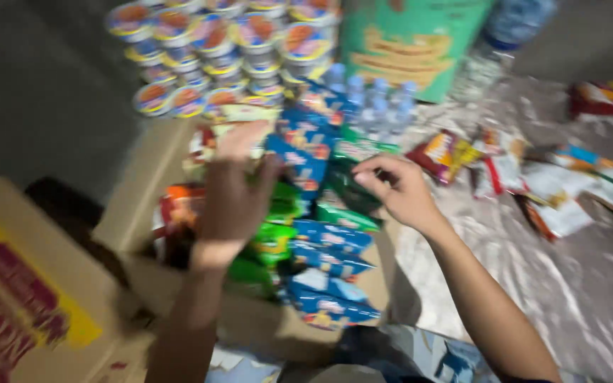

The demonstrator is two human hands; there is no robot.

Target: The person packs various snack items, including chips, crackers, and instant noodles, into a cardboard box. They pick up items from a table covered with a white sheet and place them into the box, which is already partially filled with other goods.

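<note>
Left fingers: your left hand (232,191) lies spread, palm down, on the snack packets (299,213) standing in the cardboard box (136,213); fingers apart, pressing, not clamped on anything.
Right fingers: your right hand (399,188) curls at the box's far right corner, fingertips drawn together over the green packets (342,202); blur hides whether they pinch one.
Snack packets: blue, green and orange foil pouches, packed on edge in rows inside the box. I judge them light, puffy, slick and easily crushed; take one by its crimped top seam, not the belly.
Cardboard box: open, nearly full, flaps splayed outward.
Second carton: yellow and red printed carton (23,305), at your lower left, just beside the box.
Cup noodles: stacked tubs (221,50) beyond the box.
Water bottles: small capped bottles (374,99) behind the box, near a green carton (409,42).
Floor: loose sachets (533,177) scattered on a shiny sheet (548,284) to your right.
</note>
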